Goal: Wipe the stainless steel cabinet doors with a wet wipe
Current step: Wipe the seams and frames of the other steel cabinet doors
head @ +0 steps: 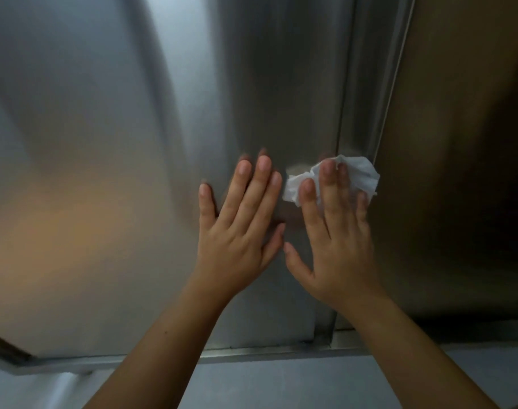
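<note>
A broad stainless steel cabinet door fills the left and middle of the view, its brushed face blurred and streaked with soft reflections. The left hand lies flat against this door near its right side; its grip is spread, with straight fingers, the thumb out to the side, and nothing held. Just beside it, thumbs almost touching, the right hand is also laid flat, its grip spread and its straight fingers pressing a crumpled white wet wipe onto the metal. The wipe sits under the fingertips, right at the vertical seam where this door meets a darker neighbouring door. A metal rail runs below both doors
</note>
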